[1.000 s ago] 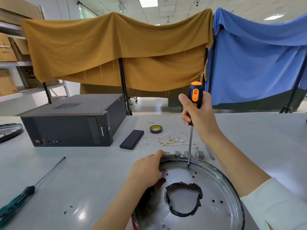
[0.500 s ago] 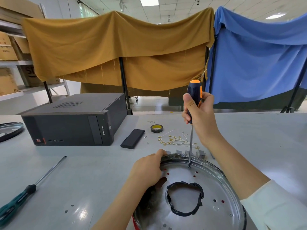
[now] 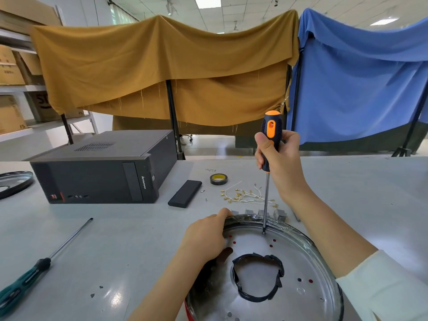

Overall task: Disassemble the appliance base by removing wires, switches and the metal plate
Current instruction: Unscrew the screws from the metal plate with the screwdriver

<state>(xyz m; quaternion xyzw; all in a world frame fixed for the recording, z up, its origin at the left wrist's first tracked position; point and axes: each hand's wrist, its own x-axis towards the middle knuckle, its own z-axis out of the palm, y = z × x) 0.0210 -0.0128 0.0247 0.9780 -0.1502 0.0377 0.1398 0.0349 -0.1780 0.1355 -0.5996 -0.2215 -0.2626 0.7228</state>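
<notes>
Fingers [image 3: 264, 148] of the right hand [image 3: 281, 163] are wrapped round the black-and-orange handle of a screwdriver [image 3: 270, 135], which stands close to upright with its tip down on what looks like a screw [image 3: 263, 232] near the far edge of the metal plate [image 3: 289, 262]. To do this step well, the shaft should stay square to the plate and firm downward pressure should go with each turn, since a tilted or lightly pressed tip is likely to slip out of the screw head. The left hand [image 3: 205, 237] curls over the near-left rim of the appliance base [image 3: 308, 244] and grips it, which should stop the round base from spinning under the torque. The base sits on the grey surface [image 3: 129, 246] directly in front of the person, low in the view. It is a shallow round pan with a shiny, reflective plate inside, dotted with small holes, some showing red beneath, and with a large central opening edged in ragged black tape [image 3: 257, 276]. Small grey switches [image 3: 279, 215] sit just beyond the far rim, and a bundle of white wires [image 3: 245, 196] with brass terminals lies a little farther back, so those parts appear to be out already.
</notes>
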